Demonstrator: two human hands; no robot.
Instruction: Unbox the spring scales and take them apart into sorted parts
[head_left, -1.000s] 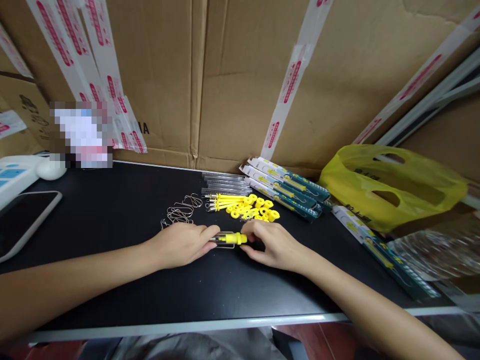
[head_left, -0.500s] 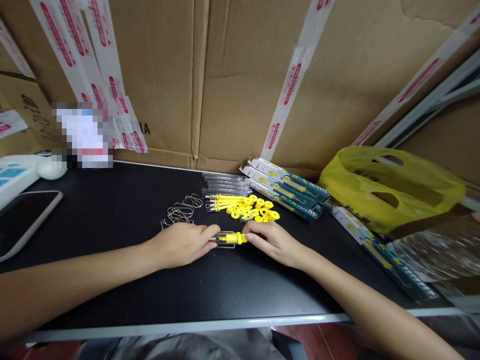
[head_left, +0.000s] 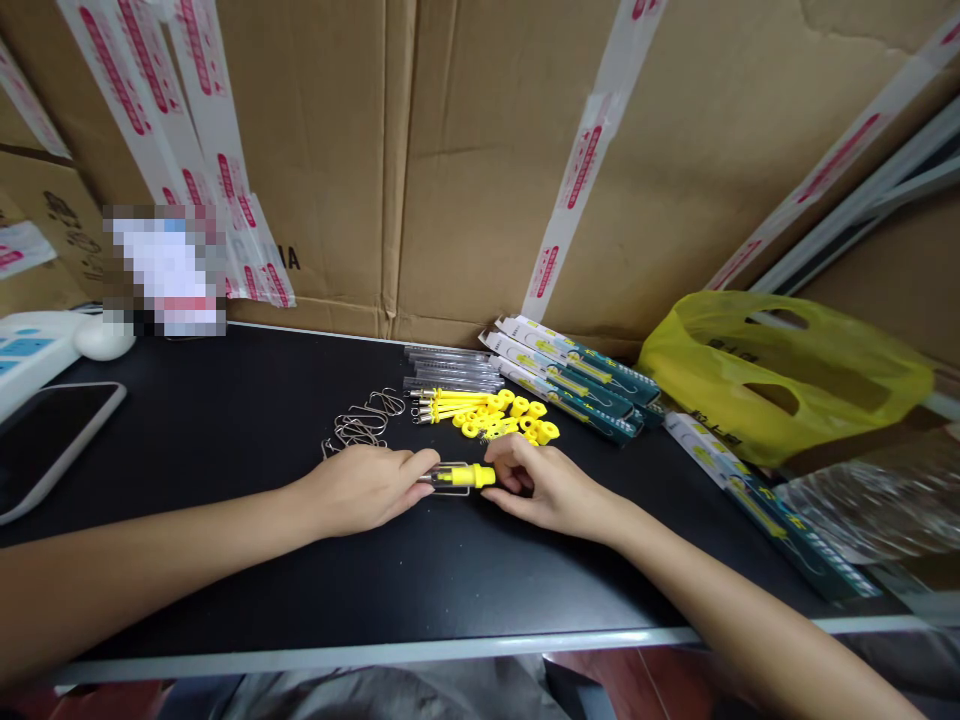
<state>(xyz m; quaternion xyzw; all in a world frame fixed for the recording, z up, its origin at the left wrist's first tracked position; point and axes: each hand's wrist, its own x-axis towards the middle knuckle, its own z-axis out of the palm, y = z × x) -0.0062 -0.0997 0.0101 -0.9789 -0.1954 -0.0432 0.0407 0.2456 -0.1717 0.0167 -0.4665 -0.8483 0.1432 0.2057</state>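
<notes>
My left hand (head_left: 371, 490) is closed around a clear spring scale tube (head_left: 442, 479), which lies level above the tabletop. A yellow fitting (head_left: 474, 476) fills the tube's right end, and a thin metal wire frame runs along its sides. My right hand (head_left: 551, 488) is just to the right of the yellow fitting, thumb and forefinger apart around its tip. Whether a fingertip touches it I cannot tell. Behind my hands lie yellow rods with springs (head_left: 450, 404), loose yellow caps and rings (head_left: 529, 420), and metal hooks (head_left: 361, 425).
Clear tubes (head_left: 454, 368) lie at the back beside stacked printed boxes (head_left: 562, 375). Another box (head_left: 772, 510) lies to the right, near a yellow plastic bag (head_left: 772, 375) and clear plastic wrap (head_left: 855, 510). A phone (head_left: 49, 440) rests at left by a power strip (head_left: 34, 345). Cardboard (head_left: 322, 150) walls the back.
My right thumb and fingers have spread apart from their pinch on the yellow fitting's end. My left hand and the tube have stayed in place.
</notes>
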